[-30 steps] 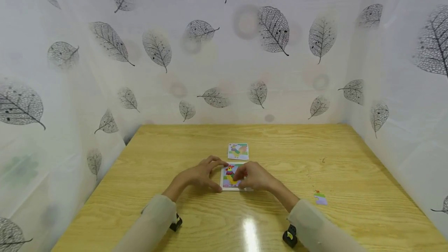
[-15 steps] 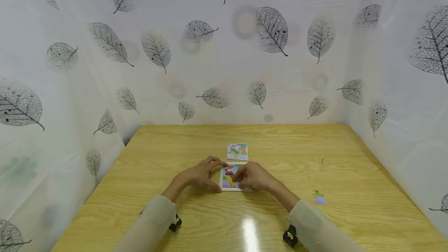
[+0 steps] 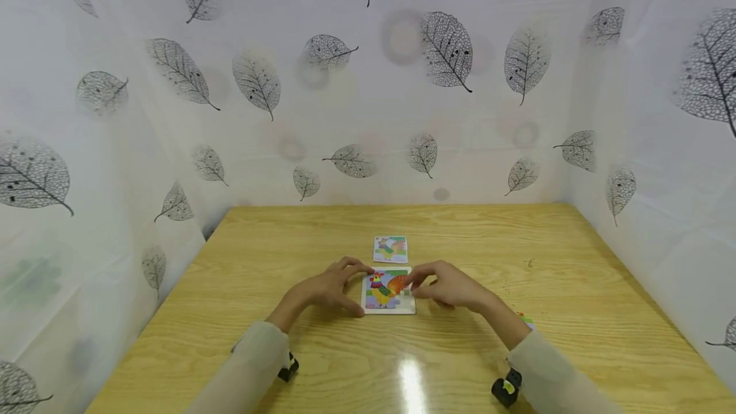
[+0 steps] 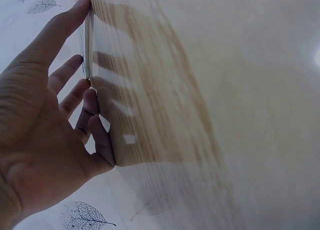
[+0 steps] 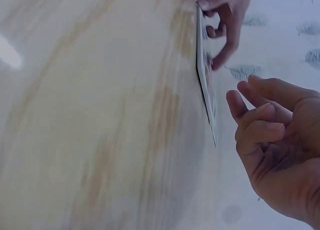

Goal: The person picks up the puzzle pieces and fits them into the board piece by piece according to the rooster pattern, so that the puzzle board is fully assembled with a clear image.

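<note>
On the table lies a rooster jigsaw puzzle (image 3: pixel 382 292) in a white tray; bare white tray shows at its lower right corner. My left hand (image 3: pixel 328 287) holds the tray at its left side, thumb at the near corner and index fingertip at the far one. In the left wrist view this hand (image 4: pixel 45 115) spans the thin tray (image 4: pixel 88 40), seen edge-on. My right hand (image 3: pixel 451 286) hovers at the tray's right edge, fingers loosely bent. The right wrist view shows that hand (image 5: pixel 285 145) with nothing between thumb and fingers.
Just beyond the tray lies a square card (image 3: pixel 390 250) with a paler rooster picture. A loose puzzle piece (image 3: pixel 526 321) is partly hidden behind the right forearm. Leaf-printed white curtains (image 3: pixel 368 114) enclose the wooden table (image 3: pixel 276 229) at the back and sides.
The right hand has drawn back from the puzzle to the right, uncovering the rooster's orange tail. Its forearm now partly covers the loose piece. The left hand stays in place.
</note>
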Motion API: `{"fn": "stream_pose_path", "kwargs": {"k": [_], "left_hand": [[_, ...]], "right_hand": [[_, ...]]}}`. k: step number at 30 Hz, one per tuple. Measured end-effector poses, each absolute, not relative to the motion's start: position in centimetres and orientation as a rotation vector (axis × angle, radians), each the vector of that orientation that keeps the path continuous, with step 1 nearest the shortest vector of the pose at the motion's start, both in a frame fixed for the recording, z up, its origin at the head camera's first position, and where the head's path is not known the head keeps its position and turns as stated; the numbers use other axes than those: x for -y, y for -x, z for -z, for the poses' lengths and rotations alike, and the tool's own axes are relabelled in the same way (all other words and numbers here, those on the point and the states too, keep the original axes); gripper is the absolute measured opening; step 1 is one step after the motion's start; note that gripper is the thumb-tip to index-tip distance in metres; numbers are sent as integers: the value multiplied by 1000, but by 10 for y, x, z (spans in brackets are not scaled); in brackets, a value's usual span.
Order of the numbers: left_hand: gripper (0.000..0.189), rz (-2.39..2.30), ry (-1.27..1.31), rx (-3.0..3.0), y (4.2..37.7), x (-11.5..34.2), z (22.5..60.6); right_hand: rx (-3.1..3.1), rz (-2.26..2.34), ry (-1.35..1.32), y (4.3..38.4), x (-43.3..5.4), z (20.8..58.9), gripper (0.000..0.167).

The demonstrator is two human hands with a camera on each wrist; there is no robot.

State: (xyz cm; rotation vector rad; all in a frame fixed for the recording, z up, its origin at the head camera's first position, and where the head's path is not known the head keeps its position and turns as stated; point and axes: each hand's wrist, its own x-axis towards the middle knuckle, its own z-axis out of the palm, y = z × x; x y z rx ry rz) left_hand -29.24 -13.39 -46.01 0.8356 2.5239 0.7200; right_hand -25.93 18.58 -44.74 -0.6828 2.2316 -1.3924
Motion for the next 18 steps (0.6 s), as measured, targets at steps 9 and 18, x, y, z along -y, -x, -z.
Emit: {"fn": "stream_pose_path", "kwargs": {"k": [9, 18], "left_hand": [[86, -721, -817, -2511, 290, 134, 457], [86, -735, -804, -2510, 291, 133, 457]], "right_hand": [[-2257, 1372, 602, 249, -245, 444, 39], [-2257, 1357, 586, 236, -299, 442, 47]]}}
